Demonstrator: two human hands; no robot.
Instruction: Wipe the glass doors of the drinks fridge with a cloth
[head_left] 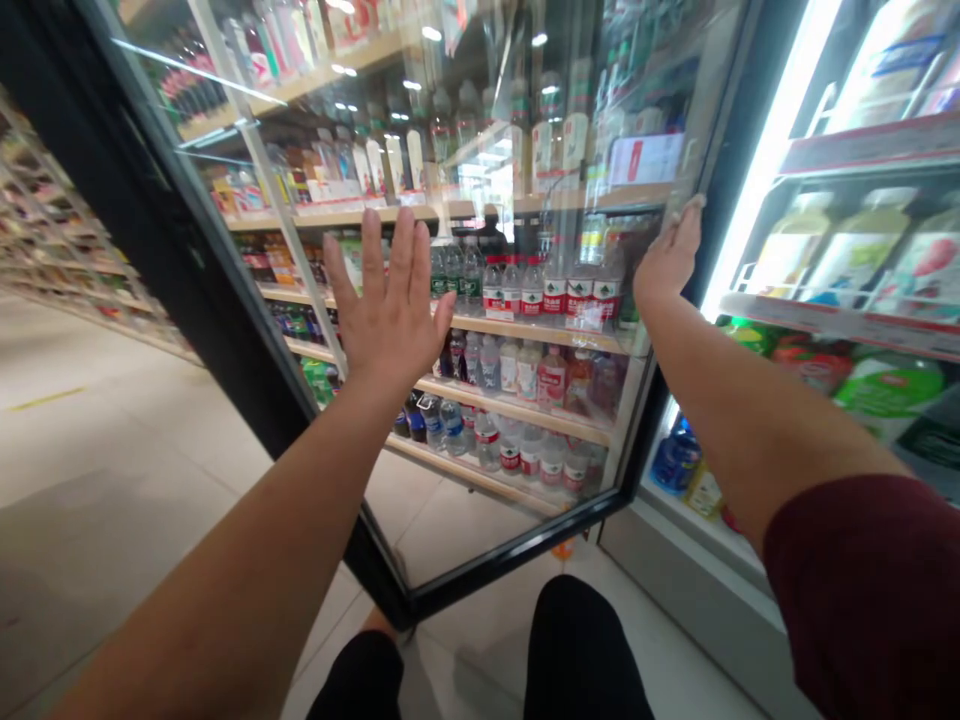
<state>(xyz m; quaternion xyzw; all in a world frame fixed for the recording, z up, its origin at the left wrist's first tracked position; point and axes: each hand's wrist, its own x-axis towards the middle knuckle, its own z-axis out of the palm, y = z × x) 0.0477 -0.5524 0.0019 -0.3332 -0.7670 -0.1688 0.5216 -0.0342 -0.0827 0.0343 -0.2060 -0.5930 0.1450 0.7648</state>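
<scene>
A glass cooler door (525, 120) in a black frame stands swung out in front of me. My left hand (386, 300) is flat against the glass with fingers spread. My right hand (670, 255) rests on the door's right edge by the hinge side, fingers wrapped over it. Through the glass I see shelves (525, 335) of water bottles and other drinks across the aisle.
The lit cooler interior (840, 320) at right holds green and white drink bottles on white racks. Shop shelves (60, 250) run along the left. Tiled floor (112, 450) lies at left and below. My dark trouser knees (577, 650) show at the bottom.
</scene>
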